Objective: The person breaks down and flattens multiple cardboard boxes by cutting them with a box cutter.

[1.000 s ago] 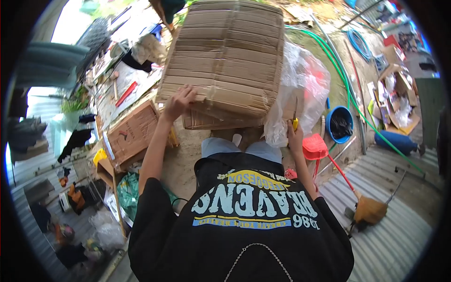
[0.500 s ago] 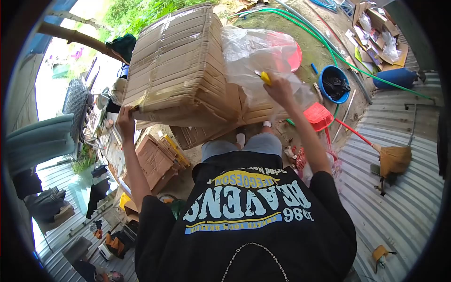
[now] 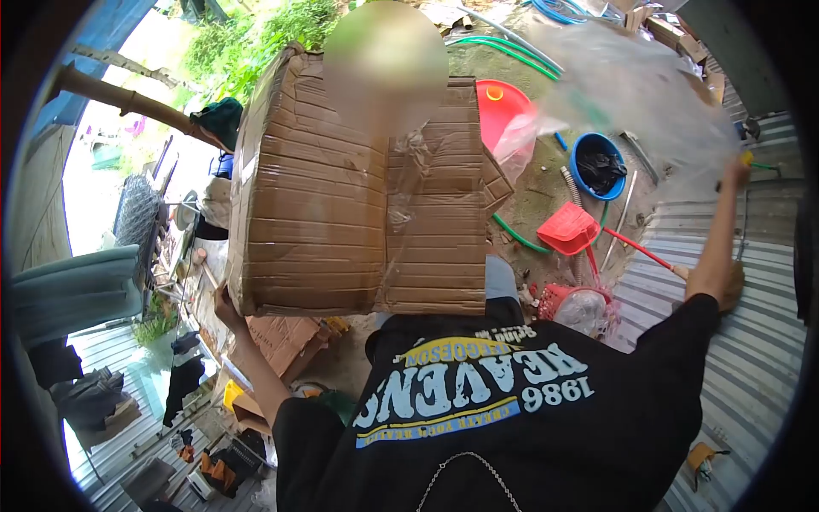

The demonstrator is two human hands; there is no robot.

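Note:
A large brown cardboard box (image 3: pixel 316 205), creased and taped, stands tilted in front of me, with a flap (image 3: pixel 435 247) extending on its right side. My left hand (image 3: pixel 227 309) is closed on the box's near left corner. Far out to the right, my right hand (image 3: pixel 735 175) is closed around a yellow utility knife (image 3: pixel 747 159), of which only a small bit shows. From the same hand trails a clear plastic sheet (image 3: pixel 631 94), smeared by motion and spread through the air over the ground. A blurred oval hides the box's top.
A blue bucket (image 3: pixel 616 147) with a black bag, a red basin (image 3: pixel 496 107) and a red dustpan (image 3: pixel 567 229) stand on the dirt ground to the right. Green hoses (image 3: pixel 508 51) run behind. Folded cardboard (image 3: pixel 286 341) lies at the lower left, near corrugated metal sheets (image 3: pixel 657 294).
My right hand has swung out to the right, pulling the plastic sheet off the box. The box has turned and come closer to me, with my left hand still at its corner.

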